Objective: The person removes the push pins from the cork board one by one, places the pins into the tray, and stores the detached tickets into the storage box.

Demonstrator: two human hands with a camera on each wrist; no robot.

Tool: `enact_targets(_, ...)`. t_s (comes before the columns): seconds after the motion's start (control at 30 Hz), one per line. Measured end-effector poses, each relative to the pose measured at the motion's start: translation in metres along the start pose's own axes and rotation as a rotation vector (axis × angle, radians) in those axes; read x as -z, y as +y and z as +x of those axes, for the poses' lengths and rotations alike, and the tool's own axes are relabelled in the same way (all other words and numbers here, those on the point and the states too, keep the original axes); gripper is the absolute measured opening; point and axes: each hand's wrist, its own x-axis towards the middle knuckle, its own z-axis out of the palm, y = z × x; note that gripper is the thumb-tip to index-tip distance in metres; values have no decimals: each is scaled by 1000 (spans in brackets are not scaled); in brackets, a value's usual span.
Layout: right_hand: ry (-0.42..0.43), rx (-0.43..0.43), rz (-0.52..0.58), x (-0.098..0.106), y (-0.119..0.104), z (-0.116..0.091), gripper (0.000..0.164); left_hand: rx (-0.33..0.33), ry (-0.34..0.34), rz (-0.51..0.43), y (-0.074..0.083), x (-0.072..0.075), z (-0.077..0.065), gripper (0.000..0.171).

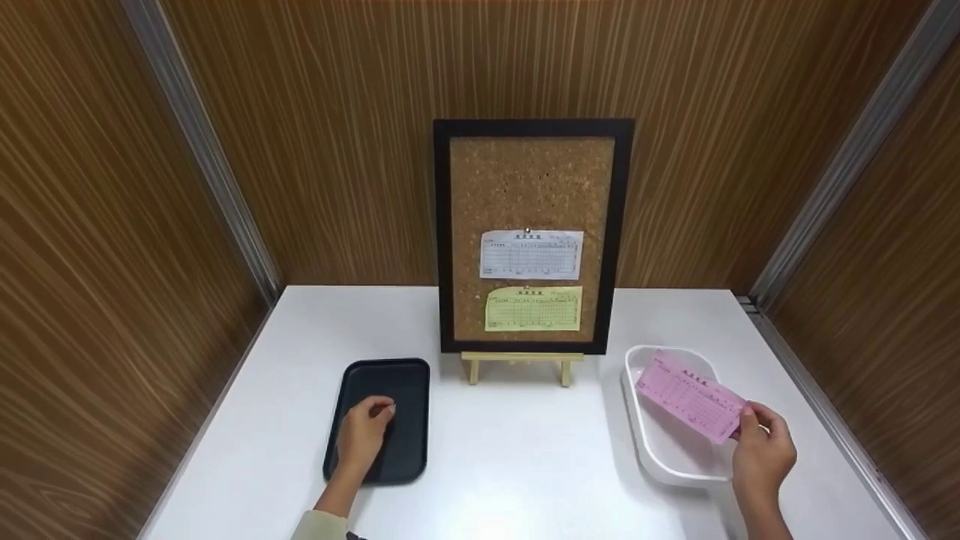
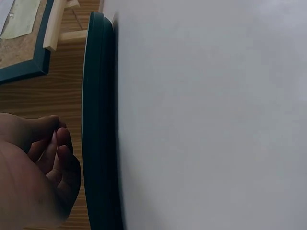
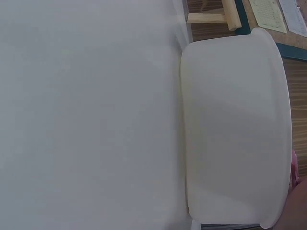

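Observation:
My right hand (image 1: 765, 450) pinches a pink printed slip (image 1: 694, 397) by its right end, between thumb and fingers. The slip is tilted over the white bin (image 1: 652, 450), whose side wall fills much of the right wrist view. Over the black tray (image 1: 409, 450) is my left hand (image 1: 364, 435), fingers curled and thumb tip meeting the fingertips. I cannot tell whether something small sits between them. A white slip (image 1: 531, 255) and a yellow slip (image 1: 533, 309) hang on the cork board (image 1: 532, 180), white above yellow, each with a pin at its top edge.
The black-framed board leans on a small wooden easel (image 1: 521, 358) at the back of the white table (image 1: 517, 450). Wood-grain panels (image 1: 360, 142) enclose the table at the back and both sides. The tray stands left of the easel, the bin right.

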Motion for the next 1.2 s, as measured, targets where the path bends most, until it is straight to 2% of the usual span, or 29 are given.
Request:
enact_targets(0.23,-43,65,-164,-1,2,0,35,20,-31,49,-2,-2,-1,14)
enact_targets(0.47,-97,127,-230,-5,4,2,35,17,-54,87,-3,-5,1,13)
enact_targets(0.67,-121,126,-287,-4,2,2,37,15,-69,99,-4,-6,2,12)
enact_targets(0.77,-105,138,-313,-3,0,1,41,2,-67,107,-5,-6,2,12)
enact_targets(0.97,-21,207,-363,-4,-4,-1,44,-9,-70,122,-7,-5,4,11)
enact_targets(1.2,26,342,-324,-10,-15,-4,38,4,-55,130,-2,-5,6,13)
